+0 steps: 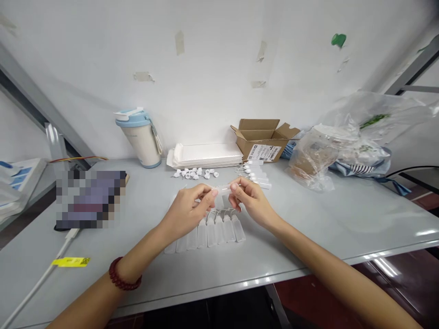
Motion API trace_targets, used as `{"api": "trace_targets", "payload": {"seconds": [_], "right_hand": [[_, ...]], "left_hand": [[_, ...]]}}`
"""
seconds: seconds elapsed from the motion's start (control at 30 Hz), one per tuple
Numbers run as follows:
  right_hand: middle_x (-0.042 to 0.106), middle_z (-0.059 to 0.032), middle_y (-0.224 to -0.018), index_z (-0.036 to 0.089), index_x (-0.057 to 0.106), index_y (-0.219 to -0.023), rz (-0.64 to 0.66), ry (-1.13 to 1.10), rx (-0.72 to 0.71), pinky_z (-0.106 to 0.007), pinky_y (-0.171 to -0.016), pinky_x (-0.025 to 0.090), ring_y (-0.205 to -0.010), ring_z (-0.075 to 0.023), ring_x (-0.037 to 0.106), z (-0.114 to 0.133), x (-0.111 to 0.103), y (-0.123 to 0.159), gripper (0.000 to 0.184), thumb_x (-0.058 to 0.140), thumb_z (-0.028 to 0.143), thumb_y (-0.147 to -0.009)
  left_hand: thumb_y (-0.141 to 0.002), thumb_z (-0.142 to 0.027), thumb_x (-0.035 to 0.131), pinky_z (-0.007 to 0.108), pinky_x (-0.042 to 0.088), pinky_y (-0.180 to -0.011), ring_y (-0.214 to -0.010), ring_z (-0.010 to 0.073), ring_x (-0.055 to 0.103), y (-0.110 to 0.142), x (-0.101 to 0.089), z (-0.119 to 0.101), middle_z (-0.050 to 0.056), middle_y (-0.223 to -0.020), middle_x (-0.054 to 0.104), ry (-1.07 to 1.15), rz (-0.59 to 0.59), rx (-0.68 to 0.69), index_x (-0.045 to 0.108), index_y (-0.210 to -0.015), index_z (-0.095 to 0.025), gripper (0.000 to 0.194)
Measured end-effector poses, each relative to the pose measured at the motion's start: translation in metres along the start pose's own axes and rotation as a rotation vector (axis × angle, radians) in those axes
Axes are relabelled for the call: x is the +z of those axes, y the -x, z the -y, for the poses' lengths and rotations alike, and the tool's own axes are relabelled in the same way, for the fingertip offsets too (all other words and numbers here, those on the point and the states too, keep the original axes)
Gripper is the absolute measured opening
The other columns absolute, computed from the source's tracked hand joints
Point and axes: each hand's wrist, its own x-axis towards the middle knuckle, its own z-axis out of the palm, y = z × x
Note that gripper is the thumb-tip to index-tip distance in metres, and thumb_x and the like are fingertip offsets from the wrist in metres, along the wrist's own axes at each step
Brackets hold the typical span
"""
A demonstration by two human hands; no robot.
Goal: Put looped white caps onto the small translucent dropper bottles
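Note:
Between both hands, at fingertip level, is a small translucent plastic piece (224, 188), partly hidden by the fingers. My left hand (192, 208) pinches one end of it, and my right hand (249, 196) pinches the other. Below them, small squeeze bottles (219, 230) with thin curved white tips lie in a row; my left hand covers part of that row. More small bottles (259, 175) lie on their sides beyond my right hand. Several loose white caps (195, 173) are scattered behind my left hand.
Along the wall stand a tumbler (139, 139), a stack of white sleeves (207, 155) and an open cardboard box (262, 141). Plastic bags (318, 160) and blue cloth sit at right. A blurred-out device (92, 198) with a white cable (44, 276) lies at left on the grey table (329, 219).

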Motion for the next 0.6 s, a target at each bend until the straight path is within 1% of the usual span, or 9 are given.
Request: {"api": "trace_targets", "payload": {"seconds": [0.07,0.1,0.2,0.27,0.33,0.37,0.43,0.53,0.6], "right_hand": [[0.053,0.0044,-0.055,0.019,0.048,-0.08,0.009,0.009,-0.012,-0.023,-0.048,0.036,-0.047,-0.0086,0.045,0.0,-0.0002,0.0006,0.036,0.05,0.054,-0.086],[0.054,0.0038,-0.057,0.019,0.049,-0.08,0.012,0.03,-0.017,-0.024,-0.049,0.036,-0.048,-0.0087,0.045,0.0003,-0.0003,0.0008,0.035,0.051,0.054,-0.085],[0.053,0.0027,-0.06,0.018,0.052,-0.081,-0.015,0.154,-0.054,-0.024,-0.05,0.036,-0.051,-0.0093,0.045,0.0014,-0.0006,0.0012,0.034,0.058,0.052,-0.082],[0.053,0.0016,-0.063,0.018,0.056,-0.082,-0.049,0.257,-0.114,-0.024,-0.052,0.037,-0.055,-0.0103,0.046,0.0021,-0.0008,0.0015,0.032,0.063,0.048,-0.078],[0.053,0.0006,-0.065,0.017,0.06,-0.085,-0.069,0.333,-0.181,-0.025,-0.054,0.037,-0.058,-0.0111,0.046,0.0025,-0.0014,0.0018,0.029,0.064,0.045,-0.078],[0.053,0.0005,-0.064,0.017,0.061,-0.085,-0.073,0.353,-0.196,-0.025,-0.054,0.037,-0.058,-0.0112,0.046,0.0026,-0.0019,0.0018,0.029,0.063,0.045,-0.079],[0.05,0.002,-0.058,0.017,0.062,-0.085,-0.06,0.341,-0.17,-0.025,-0.052,0.034,-0.054,-0.0107,0.044,0.003,-0.0034,0.0015,0.03,0.058,0.046,-0.082],[0.043,0.0047,-0.05,0.016,0.061,-0.08,0.001,0.218,-0.057,-0.025,-0.049,0.031,-0.047,-0.0093,0.039,0.0035,-0.0066,-0.0001,0.035,0.054,0.05,-0.083],[0.043,0.0053,-0.048,0.016,0.061,-0.079,0.027,0.154,-0.017,-0.025,-0.05,0.032,-0.046,-0.009,0.039,0.0038,-0.0081,-0.0012,0.036,0.054,0.051,-0.083]], "left_hand": [[-0.09,-0.043,0.044,0.022,0.049,-0.051,-0.055,0.0109,0.056,-0.0005,-0.0012,-0.0012,0.001,-0.065,0.06,0.06,0.058,-0.051,0.057,-0.068,-0.017,0.036],[-0.09,-0.043,0.045,0.022,0.048,-0.05,-0.053,0.0105,0.055,-0.0011,-0.0018,-0.0016,0.001,-0.063,0.059,0.09,0.068,-0.067,0.057,-0.067,-0.016,0.037],[-0.087,-0.044,0.049,0.022,0.045,-0.045,-0.047,0.01,0.051,-0.0037,-0.0033,-0.0014,-0.001,-0.056,0.056,0.198,0.05,-0.147,0.058,-0.066,-0.015,0.036],[-0.085,-0.045,0.051,0.022,0.042,-0.043,-0.045,0.01,0.049,-0.0056,-0.0039,-0.0006,-0.001,-0.052,0.053,0.275,0.047,-0.224,0.058,-0.065,-0.015,0.037],[-0.085,-0.045,0.051,0.022,0.04,-0.041,-0.044,0.0101,0.047,-0.0063,-0.0042,0.0,-0.001,-0.05,0.052,0.326,0.052,-0.27,0.058,-0.064,-0.015,0.037],[-0.085,-0.045,0.051,0.023,0.04,-0.042,-0.044,0.01,0.047,-0.0061,-0.0042,0.0,-0.001,-0.051,0.052,0.329,0.052,-0.262,0.058,-0.064,-0.015,0.037],[-0.086,-0.044,0.05,0.023,0.042,-0.045,-0.047,0.0102,0.048,-0.0044,-0.0038,-0.001,0.0,-0.056,0.055,0.269,0.051,-0.189,0.058,-0.066,-0.015,0.036],[-0.086,-0.038,0.051,0.022,0.043,-0.051,-0.056,0.0112,0.054,-0.0008,-0.0028,-0.0028,0.001,-0.068,0.063,0.045,0.015,-0.001,0.059,-0.075,-0.016,0.026],[-0.086,-0.036,0.051,0.022,0.043,-0.053,-0.06,0.0119,0.056,0.0007,-0.0022,-0.0025,0.001,-0.071,0.065,-0.099,-0.021,0.086,0.06,-0.082,-0.017,0.021]]}}
